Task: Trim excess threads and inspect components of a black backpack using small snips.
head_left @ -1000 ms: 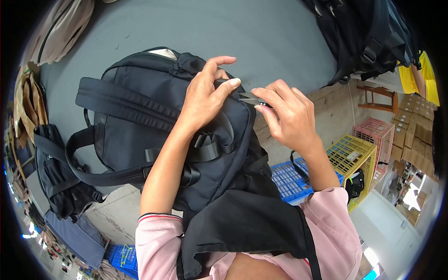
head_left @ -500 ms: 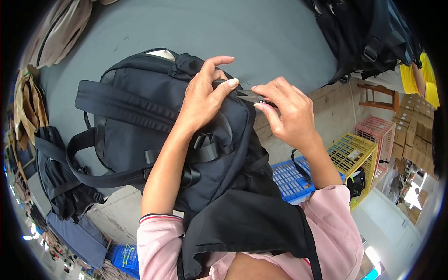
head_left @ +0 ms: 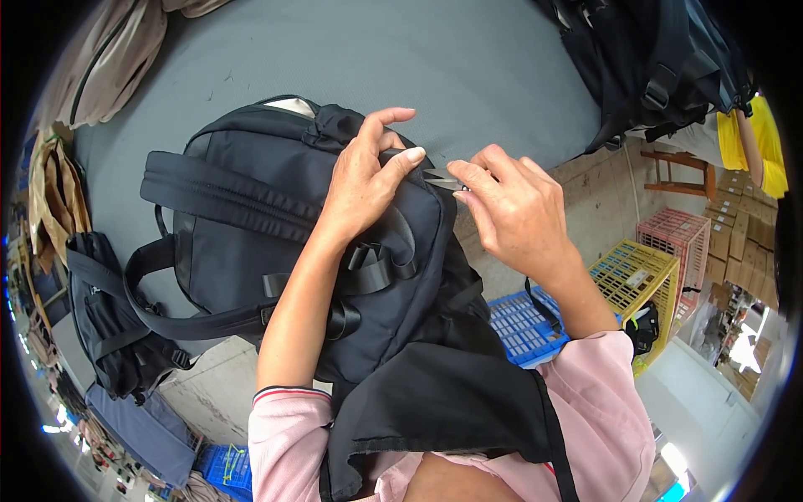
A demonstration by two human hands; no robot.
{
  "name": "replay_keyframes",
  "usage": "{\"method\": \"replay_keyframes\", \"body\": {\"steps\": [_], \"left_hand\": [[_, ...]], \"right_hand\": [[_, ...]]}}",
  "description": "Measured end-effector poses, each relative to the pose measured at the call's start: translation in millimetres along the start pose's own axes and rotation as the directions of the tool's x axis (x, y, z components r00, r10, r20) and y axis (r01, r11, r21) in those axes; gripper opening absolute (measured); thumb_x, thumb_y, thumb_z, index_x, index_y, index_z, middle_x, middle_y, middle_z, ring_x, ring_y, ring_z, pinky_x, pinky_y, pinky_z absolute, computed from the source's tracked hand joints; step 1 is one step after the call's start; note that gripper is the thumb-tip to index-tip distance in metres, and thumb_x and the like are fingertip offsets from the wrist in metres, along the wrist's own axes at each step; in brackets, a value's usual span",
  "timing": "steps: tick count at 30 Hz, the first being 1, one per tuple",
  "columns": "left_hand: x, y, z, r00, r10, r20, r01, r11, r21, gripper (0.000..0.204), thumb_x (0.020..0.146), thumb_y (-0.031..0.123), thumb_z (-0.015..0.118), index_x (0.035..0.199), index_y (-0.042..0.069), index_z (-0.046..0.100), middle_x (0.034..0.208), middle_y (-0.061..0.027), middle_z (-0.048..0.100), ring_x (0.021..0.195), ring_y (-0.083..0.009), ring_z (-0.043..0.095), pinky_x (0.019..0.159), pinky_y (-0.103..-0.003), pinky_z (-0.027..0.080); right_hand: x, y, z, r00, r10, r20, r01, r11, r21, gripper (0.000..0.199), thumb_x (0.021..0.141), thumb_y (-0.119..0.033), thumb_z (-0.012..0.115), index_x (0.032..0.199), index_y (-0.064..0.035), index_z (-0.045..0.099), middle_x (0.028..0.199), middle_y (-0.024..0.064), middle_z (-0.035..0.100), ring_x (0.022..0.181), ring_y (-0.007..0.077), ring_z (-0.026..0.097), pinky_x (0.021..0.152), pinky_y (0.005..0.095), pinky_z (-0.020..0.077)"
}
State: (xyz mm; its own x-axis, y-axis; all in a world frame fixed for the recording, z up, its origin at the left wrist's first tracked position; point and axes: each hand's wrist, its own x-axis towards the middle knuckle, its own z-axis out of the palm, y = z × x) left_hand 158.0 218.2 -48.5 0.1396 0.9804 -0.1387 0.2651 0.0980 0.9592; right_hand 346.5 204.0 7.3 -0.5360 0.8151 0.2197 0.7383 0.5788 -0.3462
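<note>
A dark navy-black backpack (head_left: 251,180) lies on the grey table with its padded straps and webbing upward. My left hand (head_left: 368,176) is closed on the backpack's edge, thumb and fingers pinching the fabric at its upper right. Small metal thread snips (head_left: 443,180) are in my right hand (head_left: 519,205), held between thumb and fingers. Their blades point left and reach the backpack's edge beside my left thumb. Whether a thread lies between the blades is too small to tell.
The grey table (head_left: 485,67) carries black bags (head_left: 661,75) at far right and beige cloth (head_left: 125,50) at far left. Another black backpack (head_left: 117,318) hangs at left. Blue (head_left: 523,326), yellow (head_left: 636,272) and pink crates (head_left: 673,243) stand at right, near a person in yellow (head_left: 761,146).
My right hand has turned slightly, and the snips' handles are now more hidden by the fingers. My left hand keeps its hold on the backpack. The view has shifted a little.
</note>
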Motion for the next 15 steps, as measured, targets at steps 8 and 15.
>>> {"method": "replay_keyframes", "body": {"steps": [8,15], "left_hand": [[-1,-2,-1,1.0,0.007,0.002,-0.007,1.0,-0.012,0.042,0.084,0.016,0.063,0.122,0.005,0.049,0.069,-0.0039,0.057,0.07,-0.0149,0.055,0.074,-0.029,0.043],[1,-5,0,1.0,0.012,0.018,-0.011,0.998,-0.064,0.042,0.085,0.015,0.063,0.123,0.005,0.049,0.071,-0.0039,0.058,0.071,-0.0138,0.055,0.074,-0.028,0.043]], "right_hand": [[2,6,6,0.998,-0.043,0.038,0.039,0.995,0.095,0.022,0.073,-0.008,0.068,0.095,-0.0069,0.062,0.082,0.0045,0.056,0.07,0.0221,0.06,0.059,0.0325,0.0427],[-7,23,39,0.946,0.244,0.215,-0.32,0.579,0.75,0.017,0.079,-0.002,0.062,0.096,-0.0039,0.062,0.087,0.0016,0.055,0.069,0.0098,0.055,0.057,0.0239,0.0428]]}}
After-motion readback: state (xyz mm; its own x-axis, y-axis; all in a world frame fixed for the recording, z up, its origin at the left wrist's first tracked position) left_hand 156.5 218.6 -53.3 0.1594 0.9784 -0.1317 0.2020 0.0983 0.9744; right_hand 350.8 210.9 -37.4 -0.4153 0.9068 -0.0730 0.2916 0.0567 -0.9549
